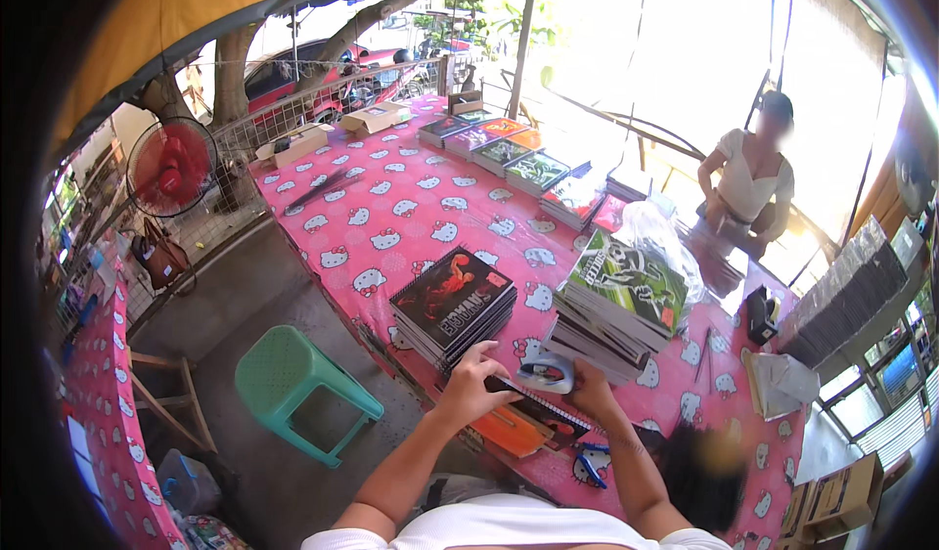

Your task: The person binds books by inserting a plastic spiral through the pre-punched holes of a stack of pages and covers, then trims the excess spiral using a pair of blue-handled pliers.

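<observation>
The fingers of the left hand (468, 390) were bent in a loose curve, with the thumb close to the end of a black-and-white spiral binding; from where I stood, I could not tell whether they gripped anything. The right hand (592, 392) had its fingers closed round a rounded grey-and-white tool (546, 374), too small for me to make out its kind. This tool was just above the spiral-bound notebook (554, 408), which lay at the near edge of the table, right in front of the person. An orange-covered book (514, 433) lay beside it, nearer the person's body, and a blue-handled tool (591, 466) rested on the table near the right forearm.

Beyond the left hand stood a stack of dark notebooks (454, 306), the top cover showing a red figure. Past the right hand rose a taller, uneven stack of green-covered notebooks (626, 281), with a clear plastic bag (657, 242) against its far side. More books (536, 171) ran in a row along the far side of the pink patterned tablecloth (362, 227). Another person (751, 183) in a pale top stood across the table. On the floor to the left was a green plastic stool (293, 379).
</observation>
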{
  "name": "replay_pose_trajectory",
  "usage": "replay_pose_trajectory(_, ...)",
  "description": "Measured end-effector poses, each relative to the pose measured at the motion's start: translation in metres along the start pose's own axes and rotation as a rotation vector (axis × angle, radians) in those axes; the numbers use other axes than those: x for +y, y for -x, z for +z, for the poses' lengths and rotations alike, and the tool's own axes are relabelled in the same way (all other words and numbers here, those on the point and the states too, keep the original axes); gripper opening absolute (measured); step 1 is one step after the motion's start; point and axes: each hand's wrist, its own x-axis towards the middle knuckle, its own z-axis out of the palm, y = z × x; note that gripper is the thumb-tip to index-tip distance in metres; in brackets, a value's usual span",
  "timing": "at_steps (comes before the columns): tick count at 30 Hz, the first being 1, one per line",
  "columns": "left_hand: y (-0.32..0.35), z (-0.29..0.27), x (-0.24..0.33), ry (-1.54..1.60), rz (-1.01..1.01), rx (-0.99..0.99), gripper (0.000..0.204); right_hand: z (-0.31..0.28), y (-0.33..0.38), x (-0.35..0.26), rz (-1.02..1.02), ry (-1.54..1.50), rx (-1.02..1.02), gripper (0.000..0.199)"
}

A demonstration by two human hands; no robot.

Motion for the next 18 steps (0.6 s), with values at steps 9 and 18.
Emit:
replay_pose_trajectory(9,0.004,0.009,-0.026,0.590,-0.290,0.087,0.032,-0.012,-0.019,0.003,-0.060,0.110,-0.038,0.052)
replay_pose_trajectory(18,0.011,-0.003,-0.044,0.851,-0.410,0.039,0.027,0.011,-0.036,0.030,-0.120,0.144,-0.172,0.055)
